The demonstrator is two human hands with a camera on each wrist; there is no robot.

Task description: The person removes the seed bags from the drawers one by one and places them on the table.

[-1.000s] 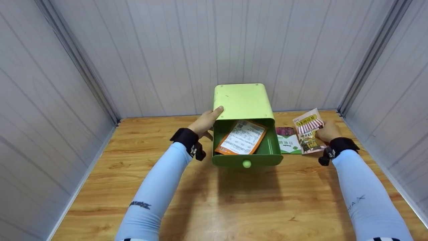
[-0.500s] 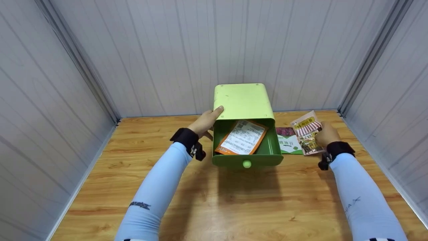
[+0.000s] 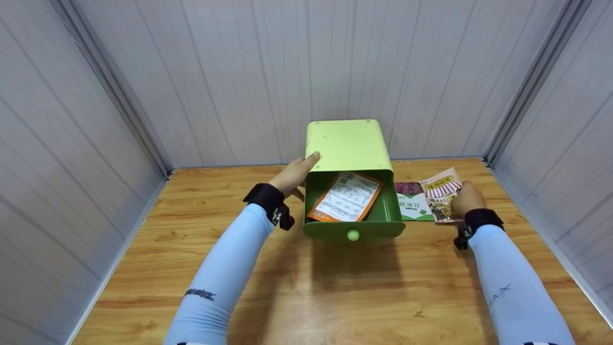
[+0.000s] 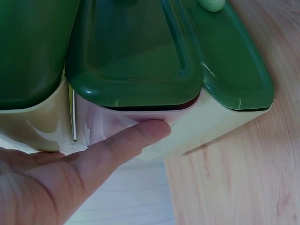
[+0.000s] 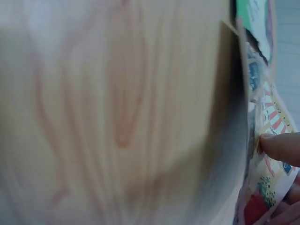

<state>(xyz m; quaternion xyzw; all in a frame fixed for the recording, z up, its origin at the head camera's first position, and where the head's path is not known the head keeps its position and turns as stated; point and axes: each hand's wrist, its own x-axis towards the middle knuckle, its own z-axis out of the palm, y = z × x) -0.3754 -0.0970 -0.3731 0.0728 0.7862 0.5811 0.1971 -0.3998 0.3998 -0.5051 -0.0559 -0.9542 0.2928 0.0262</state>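
Observation:
A drawer box (image 3: 352, 146) with a pale yellow-green shell stands before me, its green drawer (image 3: 353, 230) pulled out. An orange-edged packet (image 3: 347, 197), white printed side up, lies slanted in that drawer. My left hand (image 3: 293, 178) rests on the box's left edge, thumb on top; in the left wrist view the thumb lies straight along a pinkish shell (image 4: 101, 124). My right hand (image 3: 468, 199) pinches a pale packet (image 3: 440, 194) with a striped awning picture, thumb on its printed face in the right wrist view. A green-and-white packet (image 3: 414, 203) lies between, partly covered.
Stacked shells with green drawer fronts (image 4: 136, 56) appear side by side in the left wrist view. The wooden tabletop (image 3: 306, 306) extends in front. A grey-white back wall (image 3: 230, 81) stands close behind the box, with side walls left and right.
My right hand has shifted slightly left and nearer me, and the awning packet in it has come down lower beside the green-and-white one. The left hand and the box have stayed in place.

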